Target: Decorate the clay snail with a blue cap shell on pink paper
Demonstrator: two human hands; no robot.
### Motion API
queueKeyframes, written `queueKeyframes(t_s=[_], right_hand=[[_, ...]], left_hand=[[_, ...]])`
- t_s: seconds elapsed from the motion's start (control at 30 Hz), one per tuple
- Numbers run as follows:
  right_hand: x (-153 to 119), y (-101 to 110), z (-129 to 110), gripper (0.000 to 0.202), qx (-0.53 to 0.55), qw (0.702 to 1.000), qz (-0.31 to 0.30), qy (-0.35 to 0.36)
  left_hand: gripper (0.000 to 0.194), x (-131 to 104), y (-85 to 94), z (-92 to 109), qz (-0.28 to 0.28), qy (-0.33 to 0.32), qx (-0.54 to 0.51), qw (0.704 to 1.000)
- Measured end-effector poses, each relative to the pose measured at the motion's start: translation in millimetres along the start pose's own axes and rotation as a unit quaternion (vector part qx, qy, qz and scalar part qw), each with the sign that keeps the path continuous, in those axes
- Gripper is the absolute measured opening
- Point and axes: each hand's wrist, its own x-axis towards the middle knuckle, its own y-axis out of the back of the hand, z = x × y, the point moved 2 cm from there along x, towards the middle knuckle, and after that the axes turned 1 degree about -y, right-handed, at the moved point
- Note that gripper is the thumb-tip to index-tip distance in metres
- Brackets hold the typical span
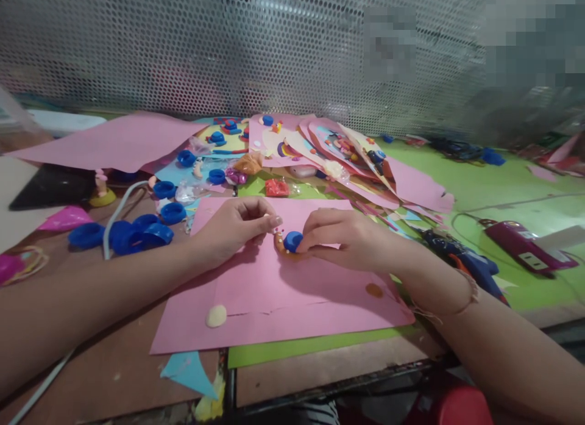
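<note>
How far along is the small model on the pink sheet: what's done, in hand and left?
Looks done: the blue piece and curved brown piece are shaped and sit close together on the pink sheet. In hand: the right hand touches the blue piece; the left hand pinches beside the brown one, its hold unclear. Perhaps left: the cream disc and brown disc, apart on the sheet; whether they belong cannot be told.

Head-worn camera looks forward and down over both hands (pixel 247 221).
</note>
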Motion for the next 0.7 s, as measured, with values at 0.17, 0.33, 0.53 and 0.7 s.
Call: queueKeyframes(t_s=[0.17, 0.33, 0.53, 0.7], right_hand=[[-1.1, 1.5, -0.3, 0.022, -0.059, 0.997, -0.043, -0.004], [-2.5, -1.2, -2.4, 0.021, -0.100, 0.992, -0.076, -0.020], [-1.3, -3.8, -3.5, 0.016, -0.116, 0.988, -0.100, -0.028], [-0.2, -6.2, -2.0, 0.020, -0.176, 0.974, -0.134, -0.041]], left_hand=[[0.024, -0.4, 0.3, 0.9, 0.002, 0.001, 0.001, 1.000], [0.025, -0.7, 0.6, -0.4, 0.003, 0.001, -0.001, 1.000], [0.022, 0.4, 0.6, -3.0, -0.004, -0.005, -0.004, 1.000], [0.020, 0.4, 0.4, -1.9, -0.007, -0.001, 0.002, 1.000]])
